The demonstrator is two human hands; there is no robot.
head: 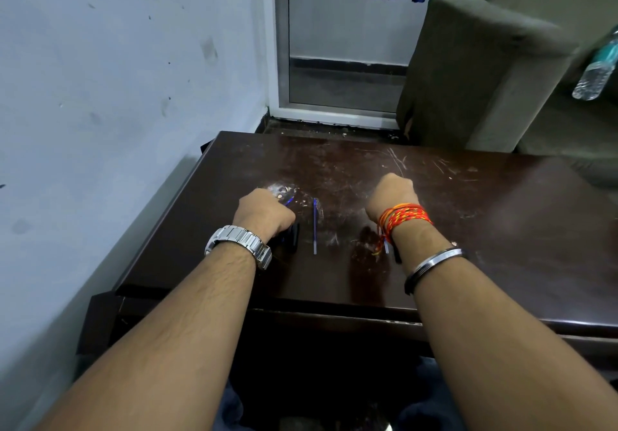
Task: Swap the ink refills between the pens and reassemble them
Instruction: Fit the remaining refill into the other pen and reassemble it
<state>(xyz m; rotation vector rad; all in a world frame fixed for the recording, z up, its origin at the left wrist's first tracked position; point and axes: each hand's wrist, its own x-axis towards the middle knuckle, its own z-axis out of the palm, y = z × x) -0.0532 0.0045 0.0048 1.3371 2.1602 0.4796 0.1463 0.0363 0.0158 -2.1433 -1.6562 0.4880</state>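
My left hand (264, 211) is curled round a dark pen barrel (293, 237), whose end sticks out below the palm. A short blue tip (289, 200) shows past the fingers. A thin blue ink refill (314, 226) lies alone on the dark table (468, 229) between my hands, pointing away from me. My right hand (391, 196) rests on the table as a fist with its back to the camera, so its fingers are hidden. Below that wrist, a pale refill end (387, 247) and a dark pen piece (398, 256) poke out.
The table's left side runs close to a pale wall (100, 96). A grey sofa arm (475, 72) stands beyond the far right edge, with a plastic water bottle (595, 69) on it. A glass door (344, 45) is straight ahead.
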